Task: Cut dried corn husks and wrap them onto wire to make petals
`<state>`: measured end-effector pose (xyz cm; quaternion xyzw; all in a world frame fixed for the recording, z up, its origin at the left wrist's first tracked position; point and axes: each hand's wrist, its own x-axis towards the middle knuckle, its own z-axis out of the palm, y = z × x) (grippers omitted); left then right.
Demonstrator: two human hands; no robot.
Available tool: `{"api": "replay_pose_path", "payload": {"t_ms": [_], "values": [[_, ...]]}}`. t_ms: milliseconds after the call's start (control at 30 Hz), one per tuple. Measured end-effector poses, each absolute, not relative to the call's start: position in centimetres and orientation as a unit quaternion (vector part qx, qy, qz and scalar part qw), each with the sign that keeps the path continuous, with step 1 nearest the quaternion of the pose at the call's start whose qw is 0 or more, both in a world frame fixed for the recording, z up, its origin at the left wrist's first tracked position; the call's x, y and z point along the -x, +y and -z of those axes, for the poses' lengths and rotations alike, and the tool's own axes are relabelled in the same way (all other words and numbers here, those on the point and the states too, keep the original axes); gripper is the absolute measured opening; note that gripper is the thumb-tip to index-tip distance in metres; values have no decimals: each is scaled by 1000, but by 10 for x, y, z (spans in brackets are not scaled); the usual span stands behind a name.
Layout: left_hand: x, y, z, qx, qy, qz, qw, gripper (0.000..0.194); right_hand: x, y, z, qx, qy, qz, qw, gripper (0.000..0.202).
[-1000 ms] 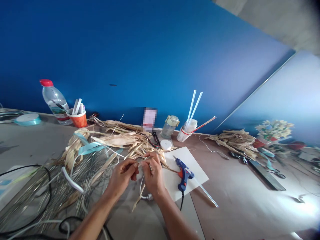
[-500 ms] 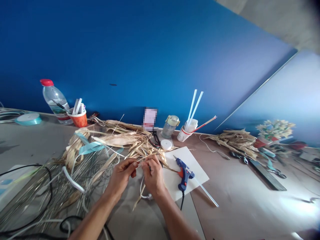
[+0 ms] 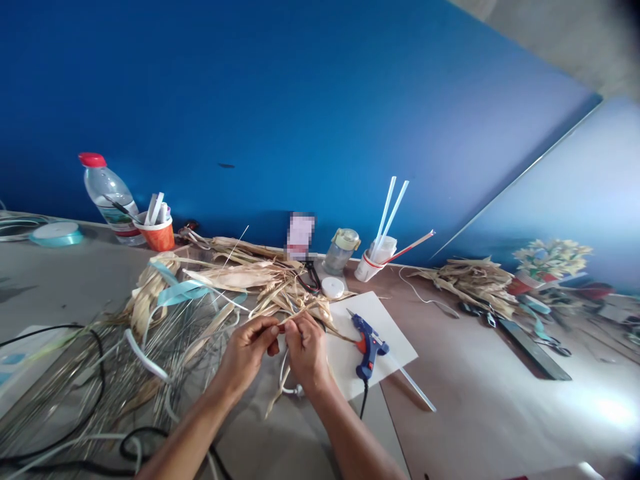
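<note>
My left hand (image 3: 250, 350) and my right hand (image 3: 306, 350) meet near the middle, thumbs and fingertips pinched close together. Whatever thin, small piece sits between the fingertips is mostly hidden by them. Just beyond the hands lies a pile of dried corn husks (image 3: 240, 277), pale and torn into strips. A blue hot glue gun (image 3: 369, 347) rests on a white sheet (image 3: 395, 333) to the right of my right hand, a clear glue stick (image 3: 415, 390) sticking out of its back. Thin wires (image 3: 145, 373) spread over the table left of my left hand.
At the back stand a plastic bottle (image 3: 107, 200), a red cup (image 3: 157, 235) with pens, a glass jar (image 3: 340, 250) and a paper cup (image 3: 369, 268) holding glue sticks. Rightward lie more husks (image 3: 473, 280), a dark flat bar (image 3: 535, 353) and scissors (image 3: 557, 347). Cables loop at the lower left.
The fingertips have drawn slightly closer together, with the right fingers more curled in. The view has shifted a little; the things on the table stay in place.
</note>
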<state>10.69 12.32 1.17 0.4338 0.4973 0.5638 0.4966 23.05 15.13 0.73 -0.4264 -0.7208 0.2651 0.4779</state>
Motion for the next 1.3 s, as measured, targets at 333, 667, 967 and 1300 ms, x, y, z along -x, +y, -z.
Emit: {"api": "replay_pose_path", "payload": {"t_ms": [333,667,967,1300], "values": [[-109,125,-9,-460,522,-533,483,13,-230,152,-5,434,-711,-282,477,32],[-109,121,-10,-579,552,-506,322,16,-227,152,-2,459,-701,-289,463,37],[-101,125,-9,-425,529,-524,515,17,-234,153,-6,381,-672,-402,491,15],[-99,125,-10,-405,462,-480,626,24,-241,162,-14,324,-688,-494,422,9]]}}
